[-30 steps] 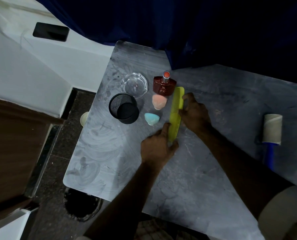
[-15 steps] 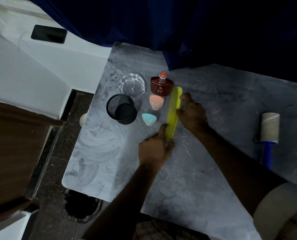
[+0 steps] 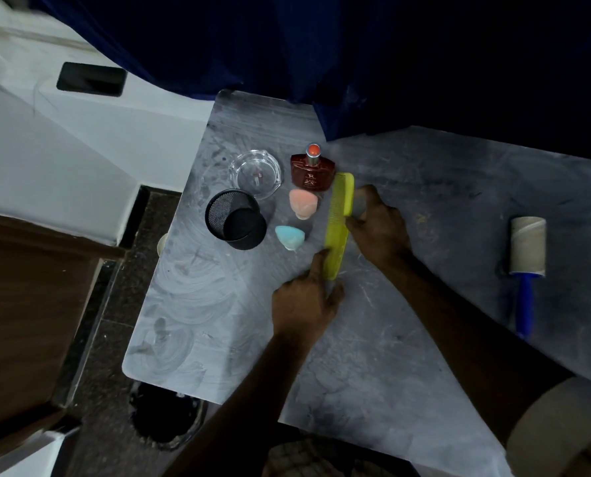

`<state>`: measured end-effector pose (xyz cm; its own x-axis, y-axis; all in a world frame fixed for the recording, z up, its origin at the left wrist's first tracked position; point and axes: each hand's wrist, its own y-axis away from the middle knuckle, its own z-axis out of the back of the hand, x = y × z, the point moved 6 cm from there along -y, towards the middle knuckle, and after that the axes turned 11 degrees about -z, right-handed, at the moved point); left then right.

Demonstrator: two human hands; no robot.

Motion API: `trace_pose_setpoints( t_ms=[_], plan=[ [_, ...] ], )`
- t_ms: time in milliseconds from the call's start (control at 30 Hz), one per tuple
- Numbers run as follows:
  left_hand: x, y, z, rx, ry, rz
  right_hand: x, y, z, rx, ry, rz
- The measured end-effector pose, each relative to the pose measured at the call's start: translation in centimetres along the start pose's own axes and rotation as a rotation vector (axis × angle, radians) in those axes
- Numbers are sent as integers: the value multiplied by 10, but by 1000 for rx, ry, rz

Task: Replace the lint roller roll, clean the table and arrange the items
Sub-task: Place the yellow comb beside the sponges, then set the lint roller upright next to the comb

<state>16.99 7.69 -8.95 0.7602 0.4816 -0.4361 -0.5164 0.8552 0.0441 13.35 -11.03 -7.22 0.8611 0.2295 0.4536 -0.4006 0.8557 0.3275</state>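
Note:
A yellow-green comb (image 3: 338, 222) lies lengthwise on the grey table (image 3: 373, 339), to the right of the other items. My left hand (image 3: 304, 301) touches its near end with a finger and thumb. My right hand (image 3: 378, 225) presses fingertips against its right edge near the far end. Left of the comb sit a peach sponge (image 3: 302, 202), a blue sponge (image 3: 288, 236), a dark red perfume bottle (image 3: 312, 170), a clear glass ashtray (image 3: 255, 173) and a black mesh cup (image 3: 236, 219). The lint roller (image 3: 526, 256) with its blue handle lies at the far right.
A dark blue curtain (image 3: 356, 63) hangs over the table's back edge. A white ledge with a black phone (image 3: 91, 79) stands to the left. A round black object (image 3: 166, 413) sits on the floor by the table's near-left corner.
Both hands stay on the comb, which has shifted very little; my left hand's finger has crept a bit further along its near end. The view has shifted slightly.

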Motion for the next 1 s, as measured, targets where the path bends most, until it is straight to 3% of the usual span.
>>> trace_pose_setpoints(
  t_ms=[367, 600, 867, 1000],
  plan=[
    [-68, -5, 4, 63, 87, -109, -75, 61, 44, -92, -183, -97],
    [-139, -8, -25, 163, 209, -218, -152, 90, 80, -159, -277, -300],
    [-211, -15, -69, 338, 373, -243, -226, 110, 134, -363, -178, -417],
    [-240, -26, -92, 407, 422, -243, -260, 105, 141, -317, -80, -468]
  ],
)
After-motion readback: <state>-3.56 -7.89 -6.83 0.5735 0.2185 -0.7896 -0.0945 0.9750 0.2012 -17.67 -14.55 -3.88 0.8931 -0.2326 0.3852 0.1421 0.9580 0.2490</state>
